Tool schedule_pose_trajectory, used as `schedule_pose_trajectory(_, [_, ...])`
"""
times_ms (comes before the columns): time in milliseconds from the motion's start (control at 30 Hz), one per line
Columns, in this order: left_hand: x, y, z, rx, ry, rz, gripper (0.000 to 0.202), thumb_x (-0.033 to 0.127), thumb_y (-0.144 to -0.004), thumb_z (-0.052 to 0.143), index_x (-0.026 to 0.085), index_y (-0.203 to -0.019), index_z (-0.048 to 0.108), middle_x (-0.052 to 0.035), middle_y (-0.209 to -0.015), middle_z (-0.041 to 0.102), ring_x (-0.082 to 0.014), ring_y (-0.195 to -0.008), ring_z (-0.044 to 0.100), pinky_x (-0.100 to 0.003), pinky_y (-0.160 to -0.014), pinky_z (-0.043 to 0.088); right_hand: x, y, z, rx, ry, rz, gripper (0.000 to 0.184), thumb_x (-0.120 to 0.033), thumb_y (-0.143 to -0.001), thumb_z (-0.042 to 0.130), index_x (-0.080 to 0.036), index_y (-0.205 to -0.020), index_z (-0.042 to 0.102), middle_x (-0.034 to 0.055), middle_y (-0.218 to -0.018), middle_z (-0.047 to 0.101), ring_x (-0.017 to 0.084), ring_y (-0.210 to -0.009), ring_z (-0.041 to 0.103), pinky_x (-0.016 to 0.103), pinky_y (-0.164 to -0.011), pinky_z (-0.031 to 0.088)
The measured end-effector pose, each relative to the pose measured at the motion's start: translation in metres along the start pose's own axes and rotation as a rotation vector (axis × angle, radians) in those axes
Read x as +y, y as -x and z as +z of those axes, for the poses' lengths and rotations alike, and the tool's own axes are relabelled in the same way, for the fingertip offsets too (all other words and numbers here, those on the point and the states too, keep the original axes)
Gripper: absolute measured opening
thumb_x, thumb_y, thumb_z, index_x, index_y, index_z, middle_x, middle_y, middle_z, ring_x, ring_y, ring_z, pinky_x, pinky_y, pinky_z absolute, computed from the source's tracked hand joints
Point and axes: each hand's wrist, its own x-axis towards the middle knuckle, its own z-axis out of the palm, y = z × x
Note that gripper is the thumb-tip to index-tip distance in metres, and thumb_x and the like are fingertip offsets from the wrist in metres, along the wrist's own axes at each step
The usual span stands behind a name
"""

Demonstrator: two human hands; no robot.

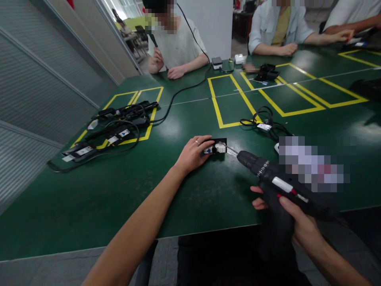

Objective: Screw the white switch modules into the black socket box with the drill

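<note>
My left hand (193, 153) rests on the green table (125, 198), fingers closed over the left end of a small black power adapter (216, 147) with a white label. My right hand (293, 220) grips the handle of a black cordless screwdriver (268, 174). Its metal bit points left and touches the adapter's right end. A ring shows on one finger of my left hand.
Several black adapters with cables (113, 127) lie at the left inside yellow tape boxes. A coiled cable (264, 121) lies beyond the drill. Three people sit across the table, one holding a cable. A grey wall runs along the left. The table's near edge is close.
</note>
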Motion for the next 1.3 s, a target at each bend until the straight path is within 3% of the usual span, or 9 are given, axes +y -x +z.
schedule_pose_trajectory(100, [0.000,0.000,-0.001,0.000,0.000,-0.003,0.037,0.021,-0.087,0.058,0.020,-0.123,0.052,-0.0101,-0.133,0.052,-0.0246,-0.118,0.051,-0.047,-0.099,0.043,0.003,-0.001,-0.001,0.040,-0.006,-0.021,0.034,-0.037,-0.093,0.041,-0.025,-0.107,0.070,0.0059,-0.117,0.072,0.028,-0.095,0.068,0.043,-0.090,0.049])
schedule_pose_trajectory(233, [-0.001,-0.002,-0.001,-0.004,0.017,0.002,0.036,0.023,-0.086,0.059,0.020,-0.122,0.054,-0.0098,-0.131,0.053,-0.0242,-0.117,0.052,-0.047,-0.098,0.044,0.007,0.003,-0.003,0.019,0.051,-0.001,0.041,-0.040,-0.094,0.038,-0.018,-0.116,0.065,0.0073,-0.078,0.074,0.023,-0.066,0.063,0.036,-0.061,0.050])
schedule_pose_trajectory(300, [-0.002,-0.002,-0.001,-0.004,0.026,0.004,0.037,0.023,-0.086,0.060,0.020,-0.122,0.054,-0.0096,-0.131,0.054,-0.0241,-0.117,0.052,-0.047,-0.098,0.044,0.007,0.004,-0.002,0.002,0.073,-0.018,0.041,-0.042,-0.093,0.038,-0.017,-0.113,0.064,0.0055,-0.067,0.068,0.022,-0.061,0.059,0.035,-0.056,0.045])
schedule_pose_trajectory(500, [-0.003,-0.004,-0.002,-0.015,0.028,-0.002,0.036,0.020,-0.086,0.058,0.019,-0.121,0.053,-0.0092,-0.132,0.052,-0.0242,-0.119,0.050,-0.046,-0.100,0.043,-0.003,0.003,0.001,-0.069,0.091,-0.024,0.027,-0.036,-0.090,0.045,-0.020,-0.104,0.063,0.0032,-0.065,0.063,0.021,-0.059,0.056,0.036,-0.057,0.042])
schedule_pose_trajectory(700, [-0.003,-0.006,0.001,-0.038,0.022,-0.019,0.037,0.020,-0.082,0.063,0.019,-0.117,0.052,-0.0096,-0.131,0.053,-0.0254,-0.118,0.051,-0.046,-0.099,0.044,-0.006,0.007,-0.005,-0.111,0.078,0.018,0.023,-0.033,-0.090,0.048,-0.028,-0.109,0.060,0.0053,-0.102,0.067,0.024,-0.078,0.065,0.039,-0.073,0.050])
schedule_pose_trajectory(800, [-0.002,-0.007,0.003,-0.037,0.040,-0.023,0.036,0.017,-0.082,0.062,0.019,-0.117,0.050,-0.0095,-0.128,0.054,-0.0242,-0.117,0.052,-0.045,-0.098,0.045,-0.006,0.009,-0.009,-0.157,0.139,0.028,0.023,-0.037,-0.091,0.049,-0.031,-0.111,0.059,0.0035,-0.105,0.068,0.025,-0.087,0.067,0.038,-0.082,0.049])
schedule_pose_trajectory(1000, [0.000,-0.007,0.003,-0.032,0.064,-0.020,0.036,0.015,-0.083,0.060,0.018,-0.117,0.049,-0.0104,-0.123,0.055,-0.0230,-0.114,0.053,-0.043,-0.097,0.047,-0.009,0.008,-0.015,-0.230,0.433,-0.021,0.021,-0.039,-0.092,0.045,-0.030,-0.107,0.056,0.0010,-0.078,0.067,0.022,-0.072,0.064,0.038,-0.075,0.045])
schedule_pose_trajectory(1100, [0.002,-0.007,0.003,-0.041,0.066,-0.025,0.036,0.016,-0.083,0.060,0.018,-0.117,0.049,-0.0102,-0.123,0.055,-0.0229,-0.112,0.054,-0.042,-0.096,0.047,-0.006,0.006,-0.015,-0.231,0.445,-0.012,0.025,-0.041,-0.092,0.042,-0.027,-0.105,0.057,0.0017,-0.070,0.065,0.023,-0.065,0.061,0.039,-0.069,0.044])
schedule_pose_trajectory(1300, [0.002,-0.007,0.003,-0.035,0.059,-0.031,0.037,0.016,-0.083,0.062,0.018,-0.117,0.049,-0.0100,-0.123,0.055,-0.0226,-0.113,0.053,-0.043,-0.097,0.047,0.002,0.012,-0.021,-0.175,0.397,0.018,0.023,-0.037,-0.093,0.043,-0.028,-0.108,0.057,0.0016,-0.072,0.066,0.023,-0.069,0.063,0.039,-0.073,0.046])
